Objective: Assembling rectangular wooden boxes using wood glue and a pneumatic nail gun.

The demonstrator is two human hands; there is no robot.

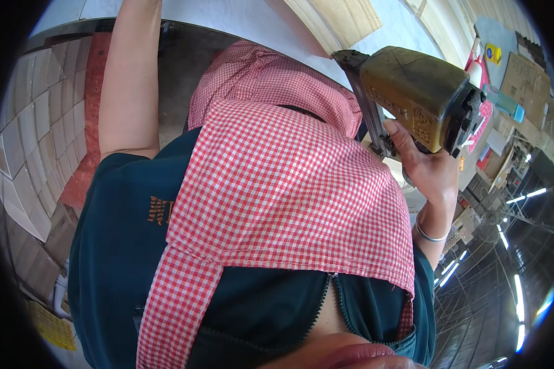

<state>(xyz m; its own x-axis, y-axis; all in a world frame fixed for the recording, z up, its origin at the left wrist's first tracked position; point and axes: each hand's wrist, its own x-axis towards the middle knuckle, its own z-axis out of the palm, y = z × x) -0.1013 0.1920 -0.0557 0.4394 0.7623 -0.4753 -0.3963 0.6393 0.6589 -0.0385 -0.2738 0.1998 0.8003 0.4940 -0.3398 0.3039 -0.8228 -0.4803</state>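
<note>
My right hand (428,172) is closed round the grip of a worn, brass-coloured pneumatic nail gun (409,92). The thumb shows, while most of the fingers are hidden behind the tool. Its nose reaches up and left, beside the end of a pale wooden piece (345,23) on the white work surface (228,15); I cannot tell whether they touch. My left forearm stretches up past the upper edge of the picture, so the left hand is out of sight.
Stacked pale boards (40,123) stand at the left beside a red strip (92,123). At the far right are a cardboard box (526,86) and a small yellow packet (493,54). A yellow crate (50,329) sits low at the left. My red-checked apron (289,190) hangs close to the table edge.
</note>
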